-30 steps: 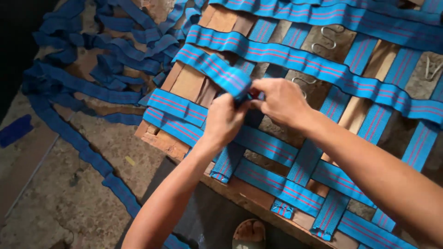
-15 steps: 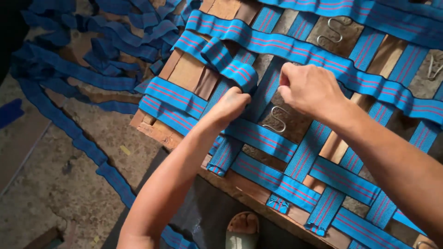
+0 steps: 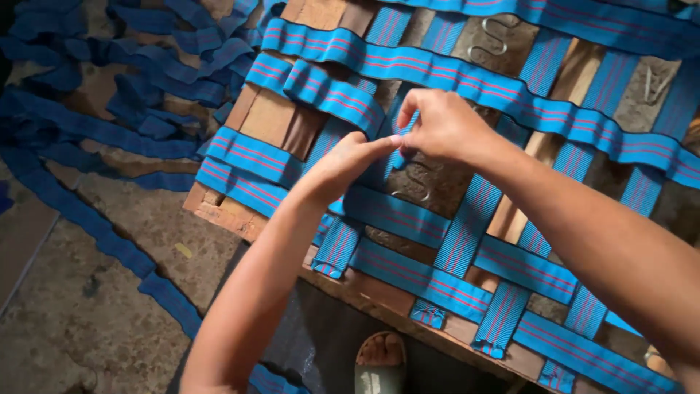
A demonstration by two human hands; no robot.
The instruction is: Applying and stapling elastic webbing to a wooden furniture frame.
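Both hands have closed toward each other since half a second ago; they were apart on the weave, now the fingertips meet over one spot. Loose strap end has also shifted left and up, lying flatter across the frame.

Near edge: a sandalled foot (image 3: 379,362) on the concrete floor (image 3: 87,306), just below the wooden frame (image 3: 240,219). Stapled strap tails hang over the frame's near rail.

Left hand (image 3: 343,164) comes in from below, forearm across the near rail. Fingers are extended and narrow, tips pressed together, touching the right hand's thumb at the webbing. Can't tell whether it pinches anything itself.

Right hand (image 3: 445,128) comes in from the right, fingers curled tight, pinching a vertical blue webbing strap (image 3: 397,149) where it passes the horizontal bands. Grip point sits mid-weave, above a dark gap in which a zigzag spring (image 3: 415,191) shows.

Loose webbing strap (image 3: 328,91), blue with red stripes, runs from the upper left of the frame diagonally down to the hands. It lies over the woven bands, just left of the pinch.

Woven webbing (image 3: 510,263) covers the frame in a crossed grid, taut, more springs visible through gaps farther back.

Far left: a pile of loose blue webbing (image 3: 109,95) tangled on the floor, one strand trailing down toward the near edge.
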